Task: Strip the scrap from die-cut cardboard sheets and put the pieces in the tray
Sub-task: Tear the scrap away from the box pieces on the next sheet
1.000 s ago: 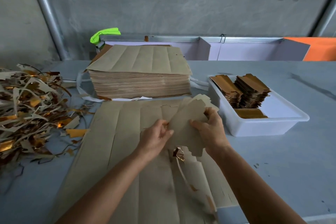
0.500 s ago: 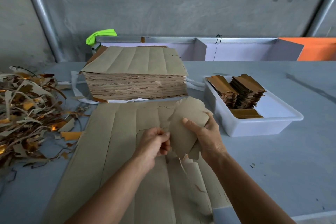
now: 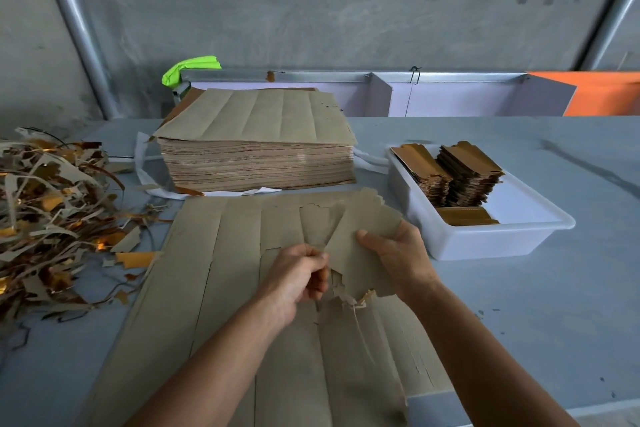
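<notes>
Cardboard piece (image 3: 363,243) gripped by right hand (image 3: 398,260), left hand (image 3: 298,274) apparently pinching scrap, two stacks in one tray (image 3: 485,243)

Soft, even daylight fills the frame, moderately bright, with no glare. Shadows are faint and diffuse, strongest under the forearms at lower centre. Wide-angle distortion bends the metal pipes (image 3: 74,28) at the upper left and upper right edges. Focus is fairly sharp overall; the scrap pile (image 3: 45,218) at left looks slightly soft.

Both bare forearms are extended from the lower frame toward centre, the left hand (image 3: 298,273) curled in a pinch, the right hand (image 3: 398,255) clamped, thumb pointed left.
</notes>
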The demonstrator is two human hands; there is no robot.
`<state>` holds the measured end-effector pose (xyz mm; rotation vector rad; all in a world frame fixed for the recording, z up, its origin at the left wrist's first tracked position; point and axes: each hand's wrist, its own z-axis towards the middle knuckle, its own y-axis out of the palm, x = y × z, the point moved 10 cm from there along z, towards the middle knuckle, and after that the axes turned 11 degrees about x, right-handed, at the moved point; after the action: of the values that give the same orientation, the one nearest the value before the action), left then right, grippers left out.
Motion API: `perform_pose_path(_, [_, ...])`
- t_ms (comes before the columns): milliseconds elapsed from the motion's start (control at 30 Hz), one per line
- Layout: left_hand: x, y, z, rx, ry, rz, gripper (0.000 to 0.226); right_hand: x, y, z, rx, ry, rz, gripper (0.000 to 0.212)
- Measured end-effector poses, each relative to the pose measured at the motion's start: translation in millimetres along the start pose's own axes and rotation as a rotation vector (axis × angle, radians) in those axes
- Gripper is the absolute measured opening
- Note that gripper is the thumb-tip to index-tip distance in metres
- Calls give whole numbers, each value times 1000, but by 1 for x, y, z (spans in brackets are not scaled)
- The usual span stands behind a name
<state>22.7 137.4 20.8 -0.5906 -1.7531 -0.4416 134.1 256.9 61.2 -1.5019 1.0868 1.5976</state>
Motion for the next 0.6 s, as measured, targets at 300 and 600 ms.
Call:
perform_pose_path(300, [25,2,5,126,129,-74,13,-16,27,-12,-215,-227,-210,45])
perform_pose_path(600, [27,25,-3,-23,227,-135,18,2,18,-9,-44,130,21,7])
